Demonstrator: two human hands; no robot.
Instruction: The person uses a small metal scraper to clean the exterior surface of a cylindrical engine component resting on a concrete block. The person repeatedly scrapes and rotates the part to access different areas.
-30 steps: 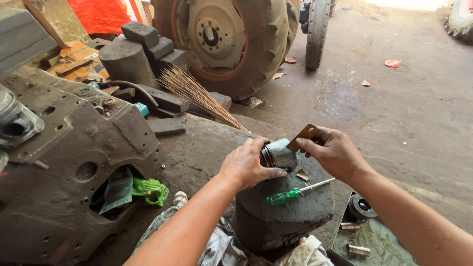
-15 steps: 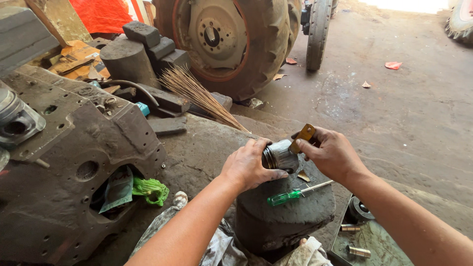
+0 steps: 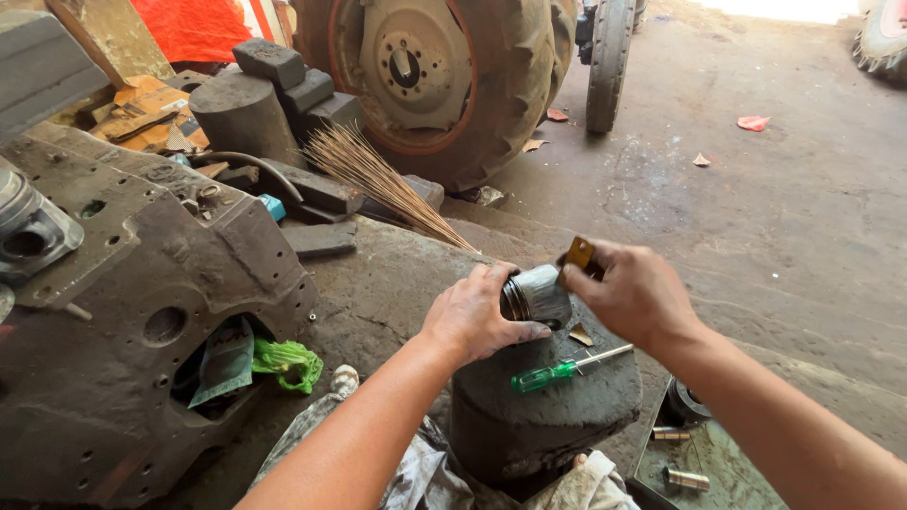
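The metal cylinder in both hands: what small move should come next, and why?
Probably rub the yellow-brown piece along the metal cylinder. The right hand presses that piece on its end, the left hand grips it over the dark block, and the green screwdriver lies unused.

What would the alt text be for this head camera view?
A person's left hand steadies a grooved metal cylinder on a dark block, while the right hand presses a small yellowish piece against it. A green-handled screwdriver lies on the block.
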